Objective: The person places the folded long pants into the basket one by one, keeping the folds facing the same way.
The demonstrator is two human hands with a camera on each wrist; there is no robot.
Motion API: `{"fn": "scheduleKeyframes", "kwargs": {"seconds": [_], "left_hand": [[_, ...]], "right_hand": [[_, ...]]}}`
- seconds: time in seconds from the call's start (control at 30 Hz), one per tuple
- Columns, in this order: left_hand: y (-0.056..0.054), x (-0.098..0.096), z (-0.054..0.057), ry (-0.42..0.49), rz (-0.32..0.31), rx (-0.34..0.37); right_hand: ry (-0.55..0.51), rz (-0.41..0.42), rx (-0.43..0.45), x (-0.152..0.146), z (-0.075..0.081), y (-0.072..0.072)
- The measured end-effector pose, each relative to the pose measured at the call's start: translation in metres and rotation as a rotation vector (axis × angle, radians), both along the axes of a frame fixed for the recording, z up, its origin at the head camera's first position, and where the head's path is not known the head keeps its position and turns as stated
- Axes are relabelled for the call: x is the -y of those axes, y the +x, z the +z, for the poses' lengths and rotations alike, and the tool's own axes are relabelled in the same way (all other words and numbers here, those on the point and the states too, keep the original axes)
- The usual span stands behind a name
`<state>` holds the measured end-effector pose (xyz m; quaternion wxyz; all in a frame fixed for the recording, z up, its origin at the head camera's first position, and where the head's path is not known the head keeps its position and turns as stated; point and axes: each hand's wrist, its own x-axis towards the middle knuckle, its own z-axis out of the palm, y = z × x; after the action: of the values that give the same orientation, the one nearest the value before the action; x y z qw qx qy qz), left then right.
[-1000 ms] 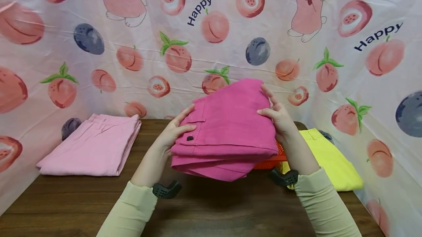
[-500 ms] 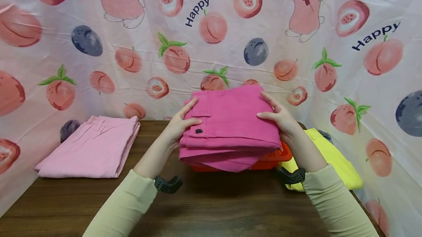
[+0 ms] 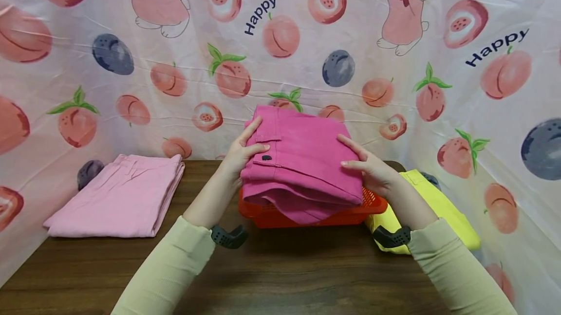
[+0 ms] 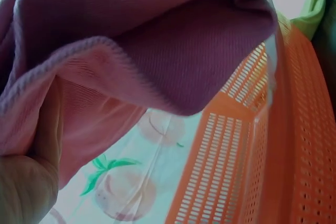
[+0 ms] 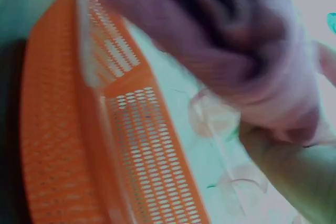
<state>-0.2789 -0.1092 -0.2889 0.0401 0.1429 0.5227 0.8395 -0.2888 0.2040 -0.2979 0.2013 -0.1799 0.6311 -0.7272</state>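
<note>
Both hands hold a folded bundle of hot pink trousers (image 3: 302, 154), with a belt loop and a dark button near its left side. The left hand (image 3: 242, 157) grips the left edge, thumb on top. At the right edge, the right hand (image 3: 372, 166) has its thumb on the cloth and fingers along the side. Beneath the bundle stands an orange-red plastic basket (image 3: 302, 220), partly covered by the cloth in the head view. The left wrist view shows the loose lower folds of the trousers (image 4: 199, 51) hanging beside the perforated wall of the basket (image 4: 215, 166).
Folded light pink trousers (image 3: 118, 198) lie at the left of the brown wooden table (image 3: 289, 276). A folded yellow garment (image 3: 442, 213) lies at the right, partly behind the right forearm. A fruit-printed cloth (image 3: 175, 125) hangs around the back and sides.
The hot pink trousers have moved over the basket, whose front is now far more visible. Their left side has risen and their right side has dropped. Both hands still hold them.
</note>
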Motion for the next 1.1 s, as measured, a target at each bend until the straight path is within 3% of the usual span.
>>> {"fn": "scheduleKeyframes", "kwargs": {"seconds": [0.2, 0.4, 0.63, 0.8, 0.97, 1.1], "left_hand": [[-0.001, -0.008, 0.008, 0.09, 0.005, 0.0], [-0.001, -0.013, 0.013, 0.089, 0.005, -0.001], [-0.005, -0.009, 0.011, 0.001, 0.009, 0.024], [-0.01, -0.008, 0.008, -0.12, 0.003, 0.02], [-0.015, -0.007, 0.003, -0.246, 0.008, 0.019], [-0.02, -0.007, -0.001, -0.283, 0.006, 0.022]], "right_hand": [[-0.117, -0.002, -0.137, 0.006, -0.021, 0.004], [-0.045, -0.018, -0.162, 0.004, -0.026, 0.004], [0.025, -0.019, -0.155, -0.007, -0.011, 0.0], [0.087, -0.041, -0.125, -0.017, 0.001, -0.001], [0.153, -0.057, -0.153, -0.022, 0.008, -0.004], [0.178, -0.064, -0.168, -0.024, 0.013, -0.008]]}}
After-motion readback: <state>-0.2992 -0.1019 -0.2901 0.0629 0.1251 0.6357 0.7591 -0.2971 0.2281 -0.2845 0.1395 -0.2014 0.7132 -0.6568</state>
